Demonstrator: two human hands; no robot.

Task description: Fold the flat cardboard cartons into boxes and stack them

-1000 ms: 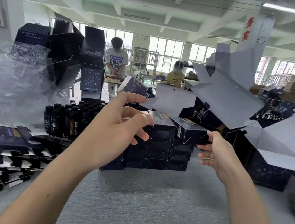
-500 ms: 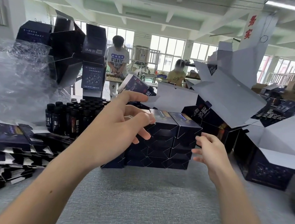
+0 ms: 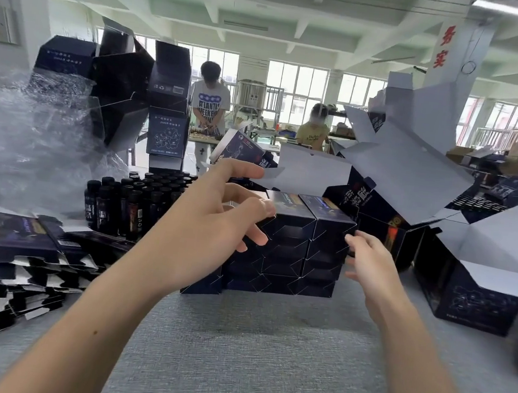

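Grey fabric-covered table (image 3: 249, 356), carrying all items below; the landmark for position is the stack of folded dark navy cardboard boxes (image 3: 303, 250) at its middle. Right of the stack, touching or nearly touching it: large open dark cartons with white inner flaps (image 3: 483, 286), flaps raised and tilted. Far left of the stack: crumpled clear plastic wrap (image 3: 15, 142). Left of the stack and nearer the viewer: pile of flat dark printed cartons (image 3: 12, 252), lying flat and fanned, white flap edges showing. The stack itself stands about four tiers high, two columns in plain view and more hidden behind the left hand; each box lies horizontal with its long axis running away from the viewer, so the small tucked end faces point toward the camera and the printed top panels face up. Just left of the stack and behind it: cluster of small dark bottles with black caps (image 3: 127, 204), upright. Left hand (image 3: 209, 223), in front of the stack's upper left corner: fingers (image 3: 250, 202) spread apart and lightly bent, holding nothing; contact with the boxes cannot be told. Right hand (image 3: 369, 264), just beside the stack's right edge at the upper tiers: fingers (image 3: 354, 239) loosely curved and slightly parted, holding nothing, tips close to the box ends; contact cannot be told.
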